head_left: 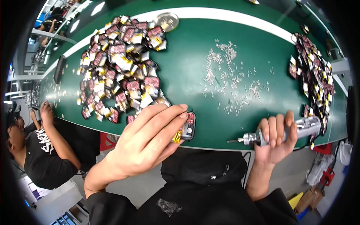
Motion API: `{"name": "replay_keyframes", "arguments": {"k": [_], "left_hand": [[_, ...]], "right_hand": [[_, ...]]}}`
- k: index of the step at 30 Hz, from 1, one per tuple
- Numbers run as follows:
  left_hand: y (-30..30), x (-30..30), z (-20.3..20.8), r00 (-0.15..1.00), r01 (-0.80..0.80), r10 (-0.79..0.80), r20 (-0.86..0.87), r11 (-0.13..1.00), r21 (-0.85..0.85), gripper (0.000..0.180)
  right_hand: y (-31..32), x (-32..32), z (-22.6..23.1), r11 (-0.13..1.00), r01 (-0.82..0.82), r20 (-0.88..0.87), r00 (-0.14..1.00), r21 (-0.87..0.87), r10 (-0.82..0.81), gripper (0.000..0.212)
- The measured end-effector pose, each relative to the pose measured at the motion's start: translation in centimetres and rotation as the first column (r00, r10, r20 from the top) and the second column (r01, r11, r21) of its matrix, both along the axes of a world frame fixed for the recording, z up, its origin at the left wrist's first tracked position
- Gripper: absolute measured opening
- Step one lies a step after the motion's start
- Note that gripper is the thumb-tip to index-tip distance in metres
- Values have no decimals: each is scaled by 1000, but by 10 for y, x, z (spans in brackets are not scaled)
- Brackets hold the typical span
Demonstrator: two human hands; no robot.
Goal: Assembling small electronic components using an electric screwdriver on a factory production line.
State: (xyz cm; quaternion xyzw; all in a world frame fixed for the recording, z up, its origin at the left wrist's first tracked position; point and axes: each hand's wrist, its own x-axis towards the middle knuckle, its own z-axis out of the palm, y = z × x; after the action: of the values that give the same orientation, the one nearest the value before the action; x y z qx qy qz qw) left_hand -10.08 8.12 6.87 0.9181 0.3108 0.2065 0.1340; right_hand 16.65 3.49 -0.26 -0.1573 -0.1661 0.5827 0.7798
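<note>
My left hand is closed on a small black casing at the table's near edge. The casing shows a red circuit board and a piece of gold-yellow foil; my fingers hide the rest of it. In my right hand lies a grey electric screwdriver, gripped round its body. Its bit points left toward the casing, a good gap away from it. Beyond both hands, many small screws are strewn over the green table.
A big heap of similar black casings with red boards lies at the left. Another heap runs along the right side. Behind the left heap sits a round metal dish. At far left, another person sits at the table.
</note>
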Motion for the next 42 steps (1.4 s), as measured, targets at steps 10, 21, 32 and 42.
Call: {"name": "replay_keyframes", "arguments": {"k": [10, 21, 32, 42], "left_hand": [[-41, 37, -55, 972, -129, 145, 185, 987, -95, 28], [-52, 50, -62, 999, -13, 6, 38, 981, 193, 34], [-63, 55, -61, 996, -82, 86, -16, 984, 156, 40], [-63, 49, -63, 993, -1, 27, -113, 975, 221, 41]], "right_hand": [[-32, -30, 0, 996, -92, 48, 995, -5, 92, 13], [-67, -85, 0, 948, -141, 45, 986, -285, 160, 10], [-56, -60, 6, 956, -267, 126, 951, -121, 282, 13], [16, -10, 34, 891, -406, 452, 846, 202, 283, 35]]}}
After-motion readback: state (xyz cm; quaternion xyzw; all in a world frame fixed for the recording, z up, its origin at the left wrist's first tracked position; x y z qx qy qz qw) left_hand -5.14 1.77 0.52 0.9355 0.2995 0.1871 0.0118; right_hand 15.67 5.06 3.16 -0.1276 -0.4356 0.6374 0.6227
